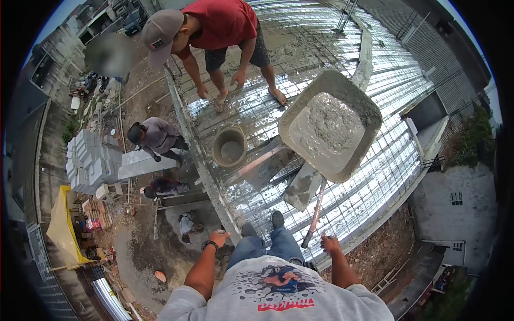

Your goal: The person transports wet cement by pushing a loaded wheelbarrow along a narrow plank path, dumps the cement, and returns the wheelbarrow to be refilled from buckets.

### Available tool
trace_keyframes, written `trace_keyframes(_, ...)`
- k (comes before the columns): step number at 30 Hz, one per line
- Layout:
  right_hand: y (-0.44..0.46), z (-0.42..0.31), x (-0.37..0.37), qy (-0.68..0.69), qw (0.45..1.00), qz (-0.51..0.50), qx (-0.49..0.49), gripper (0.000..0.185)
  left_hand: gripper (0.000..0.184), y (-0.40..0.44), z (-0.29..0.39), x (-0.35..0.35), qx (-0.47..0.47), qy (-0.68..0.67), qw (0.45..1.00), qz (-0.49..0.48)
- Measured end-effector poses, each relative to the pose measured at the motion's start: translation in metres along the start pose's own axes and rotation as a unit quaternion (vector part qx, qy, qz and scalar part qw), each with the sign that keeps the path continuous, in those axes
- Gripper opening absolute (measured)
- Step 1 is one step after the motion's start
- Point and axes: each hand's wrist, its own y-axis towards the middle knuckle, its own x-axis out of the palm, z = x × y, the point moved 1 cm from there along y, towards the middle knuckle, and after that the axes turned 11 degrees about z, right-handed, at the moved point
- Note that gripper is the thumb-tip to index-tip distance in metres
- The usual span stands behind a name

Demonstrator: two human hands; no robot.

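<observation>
My left hand (pixel 218 238), a dark watch on its wrist, hangs empty over the roof edge beside my leg, its fingers apart. To the right, my right hand (pixel 330 244) is also empty, close to the rubber-tipped handle (pixel 311 231) of a wheelbarrow but apart from it. The wheelbarrow tray (pixel 290 115) stands in front of me and holds wet grey concrete (pixel 332 124). Left of it, a round bucket (pixel 230 145) with a little grey residue sits on the metal mesh.
A co-worker in a red shirt (pixel 222 24) bends over beyond the bucket. Below the concrete edge beam (pixel 206 184) on the left, several people work near stacked blocks (pixel 91 160). A grey board (pixel 302 187) lies under the wheelbarrow. The roof drops off at right.
</observation>
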Motion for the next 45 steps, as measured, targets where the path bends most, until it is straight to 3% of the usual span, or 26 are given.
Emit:
trace_keyframes(3, 0.006, 0.003, 0.007, -0.011, 1.000, 0.009, -0.026, 0.038, 0.055, 0.005, -0.033, 0.004, 0.017, -0.030, 0.999, -0.007)
trace_keyframes(6, 0.000, -0.011, 0.016, 0.005, 0.998, 0.034, -0.049, 0.035, 0.055, -0.007, -0.021, -0.006, -0.026, 0.030, 0.999, -0.028)
trace_keyframes(8, 0.004, -0.011, 0.023, 0.010, 0.997, 0.034, -0.063, 0.037, 0.060, 0.012, -0.035, -0.003, 0.013, 0.045, 0.998, -0.039)
trace_keyframes(10, 0.011, -0.007, 0.029, 0.015, 0.998, 0.031, -0.062, 0.038, 0.063, 0.007, -0.020, -0.010, 0.026, 0.064, 0.996, -0.050)
trace_keyframes(13, 0.001, -0.012, 0.031, 0.010, 0.998, 0.006, -0.063, 0.035, 0.053, 0.005, 0.003, -0.014, 0.029, 0.025, 0.999, -0.019)
trace_keyframes(20, 0.015, 0.014, 0.041, 0.014, 0.999, 0.012, -0.047, 0.034, 0.060, 0.002, 0.052, -0.018, 0.031, -0.021, 0.999, -0.025)
trace_keyframes(29, 0.000, 0.008, 0.047, -0.003, 0.999, 0.031, -0.042, 0.036, 0.060, 0.006, 0.035, -0.018, 0.067, 0.029, 0.996, -0.047)
trace_keyframes(32, 0.005, 0.002, 0.048, -0.019, 0.999, 0.011, -0.042, 0.034, 0.064, -0.005, 0.035, -0.025, 0.021, 0.022, 0.998, -0.046)
trace_keyframes(37, -0.009, -0.028, 0.053, -0.007, 0.999, -0.032, -0.027, 0.033, 0.068, 0.048, -0.040, -0.005, 0.067, 0.062, 0.996, 0.000)
trace_keyframes(39, 0.010, -0.026, 0.055, -0.032, 0.998, -0.054, -0.024, 0.032, 0.070, 0.015, -0.012, -0.013, -0.021, -0.003, 1.000, 0.017)
trace_keyframes(41, -0.004, -0.044, 0.053, -0.044, 0.997, -0.064, -0.021, 0.034, 0.073, 0.032, -0.034, 0.006, 0.060, 0.070, 0.991, 0.099)
trace_keyframes(43, -0.002, -0.057, 0.051, -0.103, 0.992, -0.070, -0.033, 0.039, 0.074, -0.010, 0.013, -0.023, 0.003, 0.054, 0.998, 0.023)
trace_keyframes(45, -0.007, -0.077, 0.047, -0.144, 0.986, -0.065, -0.047, 0.041, 0.072, -0.010, -0.001, -0.004, 0.000, -0.005, 0.998, 0.064)
